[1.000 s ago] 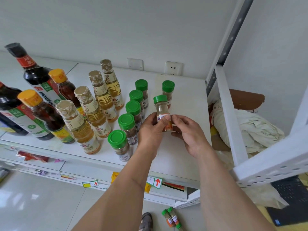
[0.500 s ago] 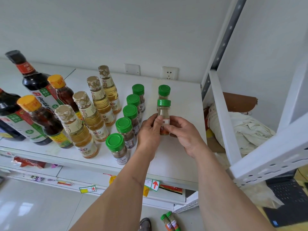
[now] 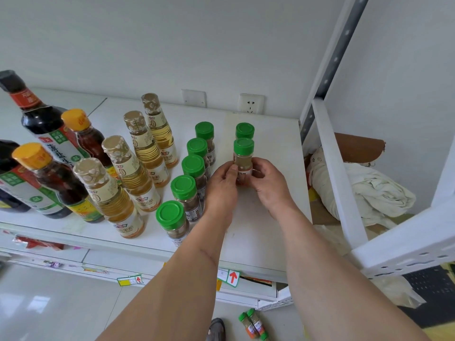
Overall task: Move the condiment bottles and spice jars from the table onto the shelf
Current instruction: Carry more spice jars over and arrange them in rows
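A green-capped spice jar stands upright on the white shelf, just in front of another green-capped jar. My left hand and my right hand both pinch its lower body from either side, hiding the label. To the left runs a row of several green-capped spice jars. Further left stand several pale vinegar bottles with gold caps, two orange-capped sauce bottles and dark soy bottles.
A white and grey shelf upright and side rail bound the shelf on the right, with crumpled cloth beyond. Two spice jars lie on the floor below. A wall socket sits behind the shelf.
Both hands have carried the spice jar forward and down onto the shelf, behind the earlier spot and close to the far jar. The view has shifted slightly.
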